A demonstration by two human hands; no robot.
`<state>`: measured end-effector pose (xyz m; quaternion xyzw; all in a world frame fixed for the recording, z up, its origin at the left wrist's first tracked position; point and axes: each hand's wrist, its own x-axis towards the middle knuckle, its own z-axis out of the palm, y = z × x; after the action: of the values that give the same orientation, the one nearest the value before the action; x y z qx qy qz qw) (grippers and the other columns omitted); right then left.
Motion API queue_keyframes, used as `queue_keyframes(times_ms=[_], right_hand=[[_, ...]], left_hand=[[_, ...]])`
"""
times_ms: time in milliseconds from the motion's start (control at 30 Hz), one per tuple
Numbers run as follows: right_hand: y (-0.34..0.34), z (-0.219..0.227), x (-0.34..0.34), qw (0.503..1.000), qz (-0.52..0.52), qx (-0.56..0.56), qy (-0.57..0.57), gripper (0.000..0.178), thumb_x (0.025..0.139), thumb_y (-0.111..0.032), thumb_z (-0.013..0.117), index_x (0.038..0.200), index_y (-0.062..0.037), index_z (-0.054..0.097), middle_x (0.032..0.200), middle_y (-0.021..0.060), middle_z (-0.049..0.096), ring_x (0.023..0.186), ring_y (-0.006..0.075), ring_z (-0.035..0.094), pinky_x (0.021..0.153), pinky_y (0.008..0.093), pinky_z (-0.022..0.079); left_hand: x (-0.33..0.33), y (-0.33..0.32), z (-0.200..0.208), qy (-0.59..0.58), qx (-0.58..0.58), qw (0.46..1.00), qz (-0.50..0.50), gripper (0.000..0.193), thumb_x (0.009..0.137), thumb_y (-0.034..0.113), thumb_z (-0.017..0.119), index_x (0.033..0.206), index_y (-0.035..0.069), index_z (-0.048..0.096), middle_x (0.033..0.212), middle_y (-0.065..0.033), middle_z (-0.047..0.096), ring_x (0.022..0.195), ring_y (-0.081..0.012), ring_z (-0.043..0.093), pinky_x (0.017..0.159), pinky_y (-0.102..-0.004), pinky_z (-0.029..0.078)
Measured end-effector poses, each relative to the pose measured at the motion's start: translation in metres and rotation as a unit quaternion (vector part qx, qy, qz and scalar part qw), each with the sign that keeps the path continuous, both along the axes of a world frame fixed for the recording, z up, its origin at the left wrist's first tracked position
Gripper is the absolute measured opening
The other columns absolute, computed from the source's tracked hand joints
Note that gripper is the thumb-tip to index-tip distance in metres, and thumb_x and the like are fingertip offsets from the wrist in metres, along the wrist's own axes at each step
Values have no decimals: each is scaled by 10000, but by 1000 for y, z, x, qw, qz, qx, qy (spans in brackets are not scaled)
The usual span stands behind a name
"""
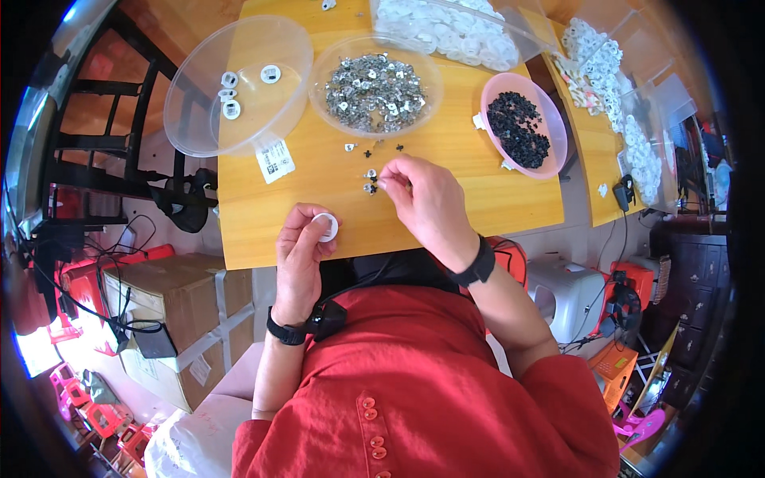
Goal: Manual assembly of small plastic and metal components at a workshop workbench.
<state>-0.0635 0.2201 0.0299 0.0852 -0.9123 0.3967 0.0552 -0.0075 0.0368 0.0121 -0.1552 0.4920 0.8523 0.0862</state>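
Note:
My left hand [298, 253] pinches a white round plastic disc [328, 232] between thumb and fingers, just over the front edge of the wooden table. My right hand [430, 201] reaches over the tabletop with thumb and forefinger drawn together. Its fingertips are at a few small metal and black pieces [370, 189]; whatever is between them is too small to make out. Beyond lies a clear round tub of small metal parts [373, 89]. A large clear bowl [187, 119] at the left contains several white discs [271, 74].
A pink bowl [556, 143] of black pieces [516, 131] stands at the right. Behind is a clear bin of white plastic parts [454, 32]. A printed label [274, 162] lies by the large bowl. More white parts [594, 56] cover a second table. Cardboard boxes [163, 303] sit at lower left.

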Motion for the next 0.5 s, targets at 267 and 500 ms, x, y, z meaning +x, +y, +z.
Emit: queue_keyframes(times_ms=[267, 500], right_hand=[[-24, -19, -19, 992, 32, 120, 34, 97, 789, -124, 669, 808, -65, 594, 778, 82, 622, 733, 287, 624, 606, 383, 484], [-16, -22, -26, 989, 67, -131, -31, 91, 820, -111, 637, 853, -27, 626, 779, 118, 630, 656, 261, 615, 592, 376, 469]], left_hand=[[-3, 7, 3, 20, -100, 994, -32, 171, 967, 202, 514, 975, 56, 601, 684, 49, 468, 598, -37, 379, 535, -186, 294], [-11, 8, 9, 2, -98, 995, -32, 192, 968, 219, 519, 1008, 54, 608, 708, 53, 480, 615, -31, 378, 551, -179, 298]])
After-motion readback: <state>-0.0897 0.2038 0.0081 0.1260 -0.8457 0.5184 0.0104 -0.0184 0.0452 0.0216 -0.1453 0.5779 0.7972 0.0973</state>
